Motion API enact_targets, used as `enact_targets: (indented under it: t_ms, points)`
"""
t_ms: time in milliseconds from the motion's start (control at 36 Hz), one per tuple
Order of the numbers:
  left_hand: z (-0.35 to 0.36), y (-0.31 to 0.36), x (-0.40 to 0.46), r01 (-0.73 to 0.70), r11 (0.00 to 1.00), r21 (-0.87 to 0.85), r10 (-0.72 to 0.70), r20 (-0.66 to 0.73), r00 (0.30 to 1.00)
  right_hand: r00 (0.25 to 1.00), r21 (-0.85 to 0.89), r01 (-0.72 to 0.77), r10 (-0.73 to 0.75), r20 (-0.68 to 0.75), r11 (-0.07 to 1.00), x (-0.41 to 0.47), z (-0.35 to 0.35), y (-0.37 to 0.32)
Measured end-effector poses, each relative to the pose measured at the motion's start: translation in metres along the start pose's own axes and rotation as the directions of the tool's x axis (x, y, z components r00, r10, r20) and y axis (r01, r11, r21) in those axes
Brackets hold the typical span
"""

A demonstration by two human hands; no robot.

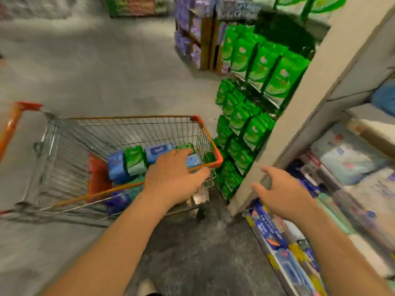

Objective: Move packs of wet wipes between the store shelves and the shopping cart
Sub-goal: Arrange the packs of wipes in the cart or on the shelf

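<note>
Blue packs (159, 152), three; green (135, 160), two.

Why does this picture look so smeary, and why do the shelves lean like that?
Head view: motion blur smears the floor, the far shelves and the packs on the near right shelf; the shopping cart and its wet wipes read sharper. The wide-angle lens bends straight lines, so the shelf end panel leans. The left hand and right hand are fairly crisp; the light is even and soft.

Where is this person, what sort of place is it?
Most likely a supermarket aisle: a wire shopping cart holding blue and green wipe packs, and shelves stacked with rows of identical green packs.
</note>
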State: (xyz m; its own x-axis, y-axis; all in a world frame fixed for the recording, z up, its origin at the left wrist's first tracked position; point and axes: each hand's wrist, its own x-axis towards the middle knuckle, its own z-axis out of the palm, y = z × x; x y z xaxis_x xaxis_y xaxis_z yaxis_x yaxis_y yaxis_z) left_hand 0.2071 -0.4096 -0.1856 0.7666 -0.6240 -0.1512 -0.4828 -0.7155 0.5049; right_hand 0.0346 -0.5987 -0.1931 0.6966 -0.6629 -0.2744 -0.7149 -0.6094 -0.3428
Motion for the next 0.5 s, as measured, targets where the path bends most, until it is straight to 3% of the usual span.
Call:
enact_targets:
  t_ms: [278, 500]
  points:
    - [-0.070, -0.158, 0.012, 0.231, 0.961, -0.153, -0.247, -0.095, 0.964, 0.968, -0.052, 0.224, -0.215, 0.132, 0.973, 0.058, 0.053, -0.166]
    - [-0.095, -0.232, 0.047, 0.252, 0.941, -0.227, -0.279, -0.095, 0.956, 0.942, -0.052, 0.295, -0.281, 0.183, 0.954, 0.098, 0.087, -0.251]
